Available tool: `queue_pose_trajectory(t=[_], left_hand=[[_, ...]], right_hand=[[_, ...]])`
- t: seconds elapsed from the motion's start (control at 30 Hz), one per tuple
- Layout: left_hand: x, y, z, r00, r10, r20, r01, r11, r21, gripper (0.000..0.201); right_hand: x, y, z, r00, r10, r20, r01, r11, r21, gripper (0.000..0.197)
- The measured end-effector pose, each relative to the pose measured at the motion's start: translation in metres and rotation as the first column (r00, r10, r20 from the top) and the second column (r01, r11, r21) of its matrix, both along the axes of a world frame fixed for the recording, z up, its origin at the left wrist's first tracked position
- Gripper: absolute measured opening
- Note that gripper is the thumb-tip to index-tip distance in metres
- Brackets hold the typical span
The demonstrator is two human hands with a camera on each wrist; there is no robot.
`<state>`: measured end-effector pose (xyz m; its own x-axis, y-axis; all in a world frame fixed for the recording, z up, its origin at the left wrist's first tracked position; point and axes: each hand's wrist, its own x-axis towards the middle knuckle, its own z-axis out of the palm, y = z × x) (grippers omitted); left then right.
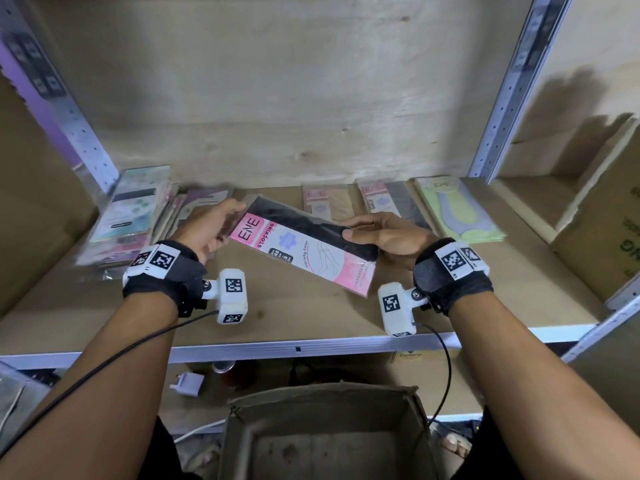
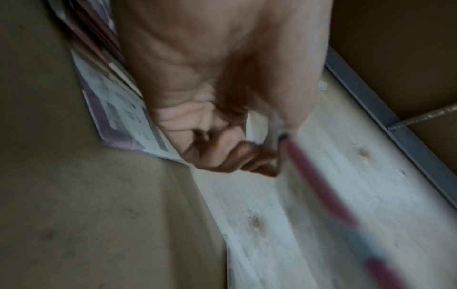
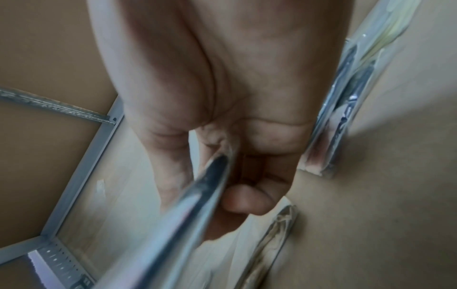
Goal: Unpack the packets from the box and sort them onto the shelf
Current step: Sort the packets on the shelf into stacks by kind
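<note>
A pink-and-black stocking packet (image 1: 304,247) hangs slanted above the wooden shelf (image 1: 398,320), held at both ends. My left hand (image 1: 211,226) pinches its top left corner; in the left wrist view the left hand (image 2: 247,156) has its fingers curled against the packet's edge (image 2: 321,191). My right hand (image 1: 381,233) grips the dark right end, thumb on top; the right wrist view shows that hand (image 3: 222,185) closed round the glossy packet edge (image 3: 197,195). The open cardboard box (image 1: 322,403) stands below the shelf, and its visible inside looks empty.
A heap of packets (image 1: 135,216) lies at the shelf's left end. Three separate packets, beige (image 1: 322,202), grey (image 1: 388,199) and green (image 1: 457,213), lie along the back. Cardboard boxes (image 1: 602,216) flank the right side; metal uprights (image 1: 509,81) frame the bay.
</note>
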<state>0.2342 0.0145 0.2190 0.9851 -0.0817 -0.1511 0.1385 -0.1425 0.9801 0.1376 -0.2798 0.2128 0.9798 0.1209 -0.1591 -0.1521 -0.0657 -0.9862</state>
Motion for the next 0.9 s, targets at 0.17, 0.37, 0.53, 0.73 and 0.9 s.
queue_pose_trajectory(t=[0.17, 0.37, 0.53, 0.73, 0.9], left_hand=[[-0.010, 0.002, 0.005, 1.000, -0.011, -0.003, 0.011, 0.994, 0.111, 0.044], [-0.014, 0.011, 0.005, 0.977, -0.212, 0.009, 0.209, 0.957, -0.203, 0.036], [-0.013, 0.008, 0.006, 0.956, -0.292, -0.029, 0.265, 0.903, -0.337, 0.055], [-0.006, -0.010, 0.004, 0.993, -0.096, -0.070, 0.047, 0.857, -0.513, 0.043], [-0.009, -0.033, 0.006, 0.988, -0.141, -0.060, 0.094, 0.871, -0.482, 0.056]], right_hand=[[-0.001, 0.006, 0.000, 1.000, 0.020, 0.001, -0.020, 0.999, 0.037, 0.018], [-0.007, 0.007, 0.004, 0.995, 0.100, -0.005, -0.099, 0.993, 0.060, 0.022], [-0.009, 0.002, 0.004, 0.995, 0.097, 0.029, -0.098, 0.993, 0.058, 0.027], [-0.013, -0.010, 0.007, 0.998, -0.029, 0.060, 0.023, 0.995, 0.098, 0.022], [-0.016, -0.020, 0.006, 0.983, -0.181, 0.030, 0.171, 0.963, 0.208, 0.031]])
